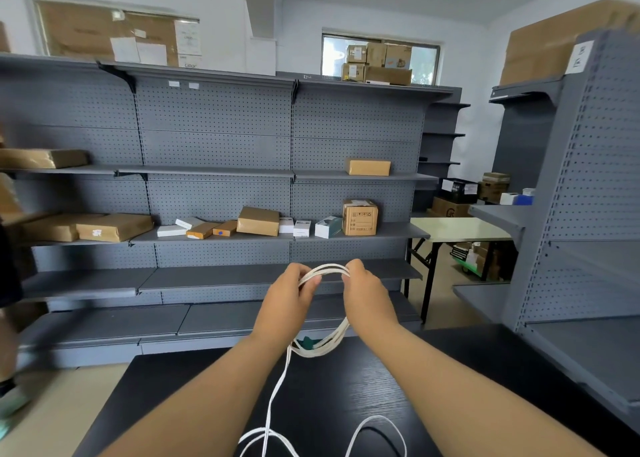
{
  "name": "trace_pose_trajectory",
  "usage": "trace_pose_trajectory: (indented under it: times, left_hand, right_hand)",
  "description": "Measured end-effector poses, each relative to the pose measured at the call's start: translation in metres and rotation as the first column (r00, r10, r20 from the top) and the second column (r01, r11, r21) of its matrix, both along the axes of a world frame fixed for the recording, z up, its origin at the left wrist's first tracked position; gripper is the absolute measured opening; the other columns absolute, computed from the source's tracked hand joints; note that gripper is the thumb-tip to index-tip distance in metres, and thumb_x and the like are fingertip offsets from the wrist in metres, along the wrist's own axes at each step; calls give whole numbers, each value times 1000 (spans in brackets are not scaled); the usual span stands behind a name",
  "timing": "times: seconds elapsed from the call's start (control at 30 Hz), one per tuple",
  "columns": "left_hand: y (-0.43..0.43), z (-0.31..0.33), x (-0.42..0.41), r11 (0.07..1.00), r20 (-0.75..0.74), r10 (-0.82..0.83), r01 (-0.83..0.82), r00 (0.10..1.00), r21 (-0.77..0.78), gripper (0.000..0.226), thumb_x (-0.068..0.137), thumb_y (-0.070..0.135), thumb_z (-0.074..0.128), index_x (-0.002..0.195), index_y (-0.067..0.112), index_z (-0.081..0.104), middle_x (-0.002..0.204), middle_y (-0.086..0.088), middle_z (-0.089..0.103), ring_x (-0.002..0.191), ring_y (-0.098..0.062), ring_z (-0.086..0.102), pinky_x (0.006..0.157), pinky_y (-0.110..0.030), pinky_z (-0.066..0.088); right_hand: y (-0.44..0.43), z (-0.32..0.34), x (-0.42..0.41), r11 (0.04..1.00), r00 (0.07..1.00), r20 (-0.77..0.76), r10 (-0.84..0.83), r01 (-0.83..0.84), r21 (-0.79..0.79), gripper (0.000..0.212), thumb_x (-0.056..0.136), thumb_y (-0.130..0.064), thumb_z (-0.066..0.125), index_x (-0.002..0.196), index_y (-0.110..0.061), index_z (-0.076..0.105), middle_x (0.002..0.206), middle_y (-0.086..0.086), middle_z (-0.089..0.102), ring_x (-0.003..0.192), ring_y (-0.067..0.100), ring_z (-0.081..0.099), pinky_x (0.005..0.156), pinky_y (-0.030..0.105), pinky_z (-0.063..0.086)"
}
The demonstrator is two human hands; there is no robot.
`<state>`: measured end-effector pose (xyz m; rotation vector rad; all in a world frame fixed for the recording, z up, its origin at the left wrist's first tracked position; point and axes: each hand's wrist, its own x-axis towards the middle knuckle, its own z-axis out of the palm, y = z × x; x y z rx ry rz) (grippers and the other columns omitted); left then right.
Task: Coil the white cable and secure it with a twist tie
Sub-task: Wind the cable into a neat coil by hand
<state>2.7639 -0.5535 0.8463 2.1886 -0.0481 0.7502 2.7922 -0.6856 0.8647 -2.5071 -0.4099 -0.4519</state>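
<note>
Both hands hold a white cable (323, 271) up in front of me, above a black table (363, 387). My left hand (289, 297) grips the left side of a coil of several loops. My right hand (367, 295) grips the right side of the same coil. The bottom of the coil (320, 347) hangs between my forearms. From there a loose strand (275, 394) drops to the table and lies in slack loops (377, 432) near the front edge. A small green object (306, 342) shows behind the coil; I cannot tell what it is.
Grey pegboard shelving (214, 176) stands behind the table, with cardboard boxes (359, 217) and small white boxes on it. Another grey shelf unit (571, 242) stands close on the right. A pale folding table (457, 229) sits at the back right.
</note>
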Motion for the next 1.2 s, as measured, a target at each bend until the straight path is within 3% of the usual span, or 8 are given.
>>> trace_pose_trajectory:
  times: [0.13,0.23,0.37,0.57,0.7,0.97,1.07,1.2]
  left_hand:
    - [-2,3,-1,987,-106,-68,51,992,-153,30,95,43,43,92,16,56,70,6,54,65,-11,50,59,-27,41]
    - [-1,5,-3,968,-153,-104,65,983,-242,39,97,43,35,89,15,61,69,10,53,65,-12,50,55,-24,38]
    - [3,7,-3,1000,-73,-25,24,997,-20,34,99,35,33,88,14,57,80,6,56,79,-16,52,63,-29,35]
    - [6,8,-3,945,-32,-12,22,999,327,31,99,35,35,80,12,46,74,-1,44,68,-22,45,61,-34,33]
    - [9,7,-1,961,-44,-30,41,999,272,25,98,35,40,80,18,46,72,4,44,67,-15,44,57,-29,31]
    - [14,5,-4,980,-194,-149,119,970,-159,35,95,44,43,76,17,56,61,4,47,50,-11,49,52,-21,41]
    - [15,5,-5,977,-209,-158,122,965,-175,35,95,43,42,72,19,54,58,6,44,46,-10,46,50,-23,41]
    - [14,5,-4,998,-109,-57,59,992,24,32,97,37,41,81,12,53,61,4,45,56,-11,40,51,-26,31]
  right_hand:
    - [-1,-2,0,962,991,-130,-12,47,270,16,100,-21,33,93,-11,42,88,12,55,82,31,57,72,45,52]
    - [-1,-2,1,952,989,-146,-1,46,303,15,100,-21,34,92,-11,41,89,13,56,82,32,59,76,48,52]
    - [-1,-4,2,999,1000,7,29,-29,27,6,99,-16,33,98,-14,38,97,12,56,75,28,50,62,36,38]
    - [0,-8,-1,914,971,178,159,-76,-399,34,95,-6,38,128,-11,32,105,13,49,84,36,59,58,36,35]
    - [0,-6,0,968,985,78,155,-135,-213,14,98,-11,34,111,-14,40,99,11,51,79,33,53,61,36,36]
    - [-2,-4,4,954,985,-127,113,-72,291,16,97,-14,36,90,-14,50,89,12,60,78,32,60,65,39,49]
    - [-6,-4,4,954,984,-138,109,-65,292,13,98,-16,38,91,-14,50,91,11,61,81,32,61,69,40,50]
    - [-3,-2,3,989,989,-31,144,-143,39,12,97,-19,40,106,-17,47,94,4,53,86,28,54,70,37,43]
